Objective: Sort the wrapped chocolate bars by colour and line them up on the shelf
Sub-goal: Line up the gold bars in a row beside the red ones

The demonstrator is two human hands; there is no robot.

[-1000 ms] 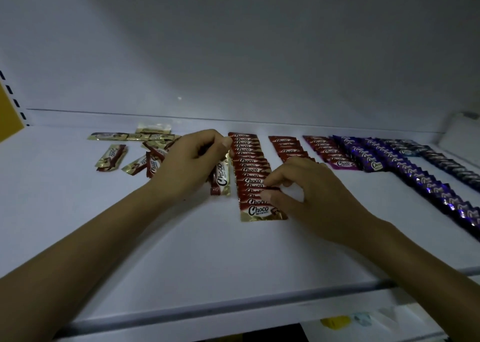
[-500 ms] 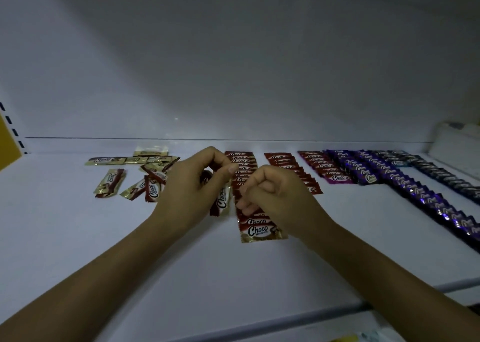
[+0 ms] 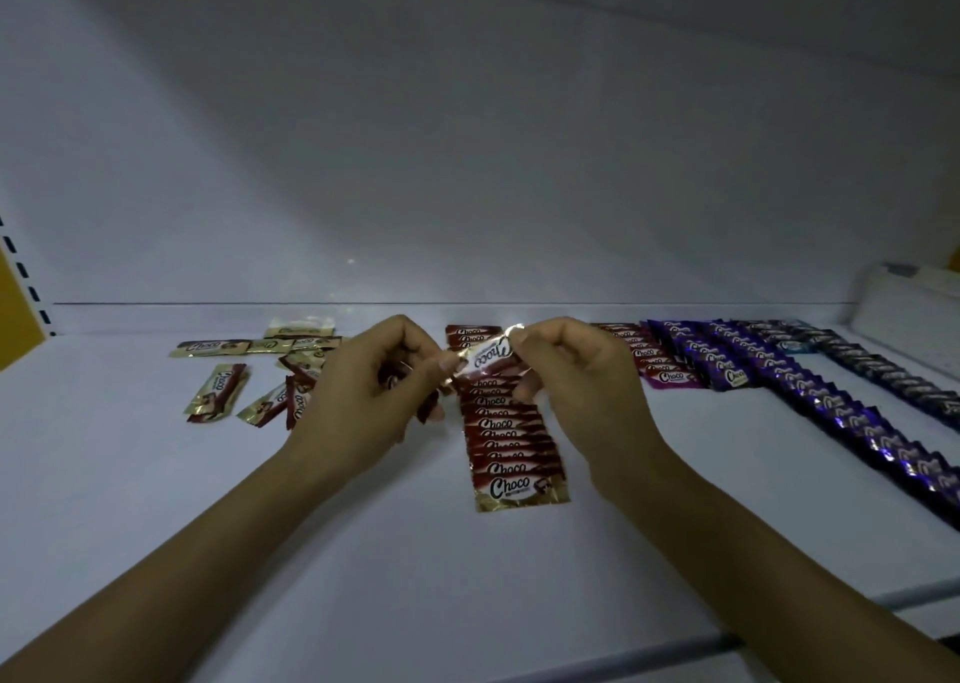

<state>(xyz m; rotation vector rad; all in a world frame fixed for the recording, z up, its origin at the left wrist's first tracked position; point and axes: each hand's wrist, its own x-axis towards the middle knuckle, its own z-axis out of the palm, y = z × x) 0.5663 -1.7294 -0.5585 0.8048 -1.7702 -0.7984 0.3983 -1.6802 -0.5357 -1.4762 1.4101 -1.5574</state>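
Pinching a red Choco bar (image 3: 485,357) at opposite ends, left hand (image 3: 374,391) and right hand (image 3: 576,370) both clamp it; light, thin, probably slippery foil, so the crimped end seams likely grip best.

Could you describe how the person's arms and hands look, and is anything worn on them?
The left hand and the right hand are bare: no gloves, and no ring shows. The left forearm and the right forearm are bare too, with no sleeve, watch or bracelet in view. The dim light hides finer marks.
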